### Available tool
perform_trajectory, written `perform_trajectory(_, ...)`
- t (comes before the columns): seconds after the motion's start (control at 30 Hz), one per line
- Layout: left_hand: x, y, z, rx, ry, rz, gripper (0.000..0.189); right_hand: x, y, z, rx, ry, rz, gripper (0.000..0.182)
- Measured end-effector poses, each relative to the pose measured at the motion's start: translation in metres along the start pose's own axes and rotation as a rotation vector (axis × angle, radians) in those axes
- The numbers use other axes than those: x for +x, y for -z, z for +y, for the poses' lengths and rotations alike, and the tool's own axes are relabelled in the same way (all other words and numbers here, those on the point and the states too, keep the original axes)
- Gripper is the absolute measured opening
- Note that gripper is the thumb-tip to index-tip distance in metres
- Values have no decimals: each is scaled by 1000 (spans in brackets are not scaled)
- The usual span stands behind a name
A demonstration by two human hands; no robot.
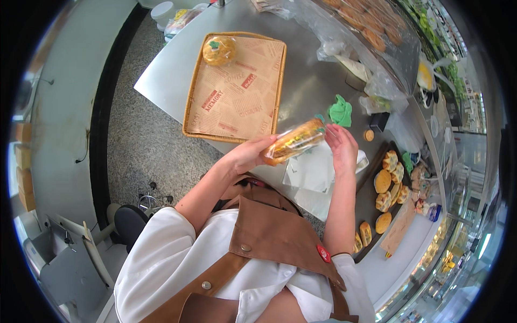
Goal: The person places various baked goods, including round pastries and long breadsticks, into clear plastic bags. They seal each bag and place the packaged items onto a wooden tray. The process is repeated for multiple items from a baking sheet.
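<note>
My left hand (251, 154) grips the near left end of a long filled bread roll (294, 141) in a clear plastic bag. At the roll's other end, my right hand (341, 143) is beside the bag's green-marked tip, fingers bent; whether it pinches the plastic is unclear. Beyond the roll lies a wicker tray (185, 117) lined with printed brown paper. One round wrapped bun (219, 51) with a green sticker sits in its far left corner. Flat clear plastic bags (310, 171) lie on the steel table (303, 76) below my hands.
A crumpled green cloth (340, 111) and a small black box (379, 121) are past my right hand. To the right, a dark baking tray (369, 181) holds several breads. Plastic-covered breads (373, 24) stand at the far right. A black round stool (130, 226) is at the left.
</note>
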State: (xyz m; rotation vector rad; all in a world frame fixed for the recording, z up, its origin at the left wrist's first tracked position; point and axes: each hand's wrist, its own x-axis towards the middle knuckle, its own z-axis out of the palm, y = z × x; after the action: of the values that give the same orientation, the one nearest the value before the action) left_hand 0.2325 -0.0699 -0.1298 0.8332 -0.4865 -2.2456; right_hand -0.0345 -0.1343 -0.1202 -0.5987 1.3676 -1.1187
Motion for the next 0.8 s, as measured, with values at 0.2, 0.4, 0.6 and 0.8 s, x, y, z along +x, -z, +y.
perform_trajectory(0.2, 46, 62, 37, -326, -266, 87, 44, -8, -10, 24, -99, 35, -49, 20)
perform_trajectory(0.4, 132, 136, 78, -726, -451, 163, 38, -53, 2, 63, -85, -101, 60, 21)
perform_trajectory(0.6, 176, 177, 77, -674, -496, 271, 25, -96, 34, 94, -7, -121, 216, 21)
perform_trajectory(0.8, 134, 164, 76, -607, -541, 625, 70, -140, 75, 106, 84, -116, 344, 20)
